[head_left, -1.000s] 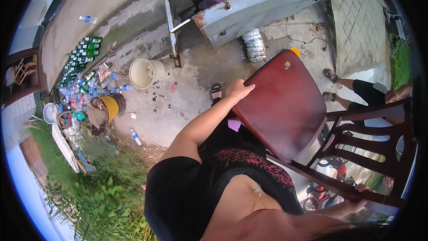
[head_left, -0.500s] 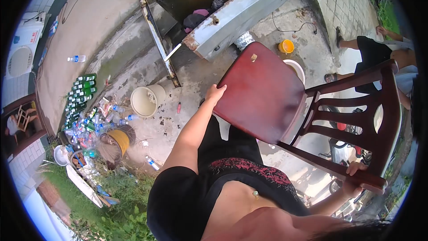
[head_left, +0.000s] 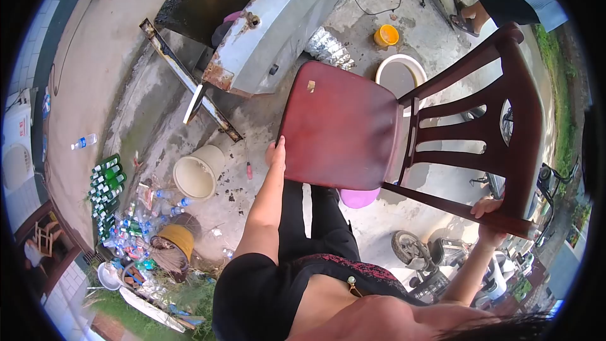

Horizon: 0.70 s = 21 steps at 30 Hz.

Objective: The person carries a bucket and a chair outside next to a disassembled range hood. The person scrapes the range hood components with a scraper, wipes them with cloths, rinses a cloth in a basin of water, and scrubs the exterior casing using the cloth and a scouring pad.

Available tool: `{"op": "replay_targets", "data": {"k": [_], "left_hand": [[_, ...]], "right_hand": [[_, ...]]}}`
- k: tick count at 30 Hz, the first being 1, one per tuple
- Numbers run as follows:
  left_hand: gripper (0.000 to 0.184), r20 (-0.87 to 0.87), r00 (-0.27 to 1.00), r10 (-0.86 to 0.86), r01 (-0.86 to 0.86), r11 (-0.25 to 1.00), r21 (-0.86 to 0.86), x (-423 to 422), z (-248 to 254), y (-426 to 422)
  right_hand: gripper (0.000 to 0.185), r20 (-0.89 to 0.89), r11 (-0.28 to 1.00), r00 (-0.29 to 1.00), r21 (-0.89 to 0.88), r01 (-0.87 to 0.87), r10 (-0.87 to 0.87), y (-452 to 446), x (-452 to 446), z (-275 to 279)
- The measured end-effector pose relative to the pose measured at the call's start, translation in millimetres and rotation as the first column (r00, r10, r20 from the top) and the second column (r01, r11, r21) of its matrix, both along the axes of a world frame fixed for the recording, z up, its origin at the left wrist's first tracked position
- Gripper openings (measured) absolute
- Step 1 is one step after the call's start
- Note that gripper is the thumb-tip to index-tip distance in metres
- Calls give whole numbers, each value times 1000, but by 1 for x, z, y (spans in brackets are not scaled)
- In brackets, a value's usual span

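Observation:
A dark red wooden chair [head_left: 341,129] is held up in front of me, its seat toward my view and its slatted backrest to the right. My left hand [head_left: 276,155] grips the left front edge of the seat, fingers mostly hidden beneath it. Near the top end of the backrest post, my right hand [head_left: 489,218] is wrapped round the wood. A small patch of tape or bare wood marks the seat's upper left. The chair's legs are out of sight.
A rusty metal unit [head_left: 278,38] stands ahead with a foil duct [head_left: 329,49]. Around are a yellow bucket [head_left: 386,36], white basin [head_left: 416,76], beige bucket [head_left: 196,173], purple stool [head_left: 358,197], green bottles [head_left: 107,186] and a parked motorbike [head_left: 435,259]. Another person [head_left: 505,6] is at upper right.
The chair has shifted left in view and turned slightly, both hands still on it. A purple stool and more of the motorbike now show. The other person appears higher up.

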<state>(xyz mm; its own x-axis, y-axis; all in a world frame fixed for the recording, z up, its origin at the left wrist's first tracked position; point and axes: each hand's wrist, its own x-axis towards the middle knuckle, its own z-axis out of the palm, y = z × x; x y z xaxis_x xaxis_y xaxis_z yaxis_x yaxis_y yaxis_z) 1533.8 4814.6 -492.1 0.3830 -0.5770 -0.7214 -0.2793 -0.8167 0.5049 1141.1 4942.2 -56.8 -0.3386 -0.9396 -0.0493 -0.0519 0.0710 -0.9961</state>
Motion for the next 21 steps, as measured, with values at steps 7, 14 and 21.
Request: {"op": "replay_targets", "data": {"k": [7, 14, 21], "left_hand": [[49, 9, 993, -118, 118, 993, 11, -23, -16, -23], [48, -22, 1000, 2, -5, 992, -124, -32, -8, -41], [37, -137, 990, 36, -52, 992, -118, -42, -28, -38]], "right_hand": [[66, -139, 998, 990, -57, -16, 8, -5, -5, -8], [65, -151, 971, 972, -130, -199, 179, -43, -29, 4], [66, 21, 997, 998, -39, -62, 63, -1, -42, -40]]}}
